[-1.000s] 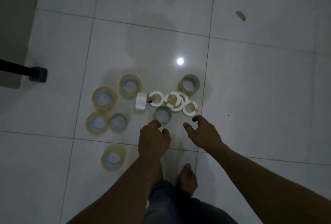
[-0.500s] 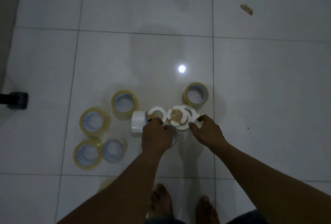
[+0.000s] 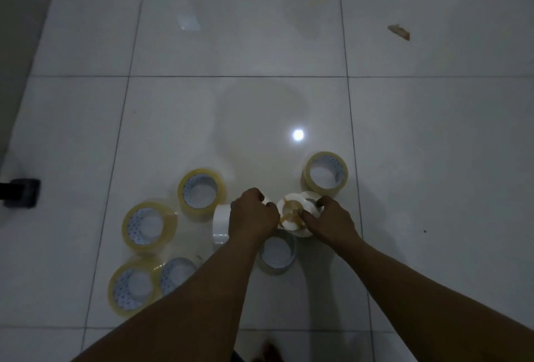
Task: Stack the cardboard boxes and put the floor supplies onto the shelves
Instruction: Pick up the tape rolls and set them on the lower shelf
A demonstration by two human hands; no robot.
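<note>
Left hand and right hand are each clamping their grip on the white tape rolls, likely light, stiff, best pinched at the rims.

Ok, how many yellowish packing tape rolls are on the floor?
4: the far-right roll beyond the right hand, the middle roll beside the left hand, the left roll, the nearest roll. The forearms may hide others.

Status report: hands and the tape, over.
Left hand grips a white ring, mostly hidden. Right hand pinches the overlapping white rings. Yellowish tape rolls on the floor, none blocking.
</note>
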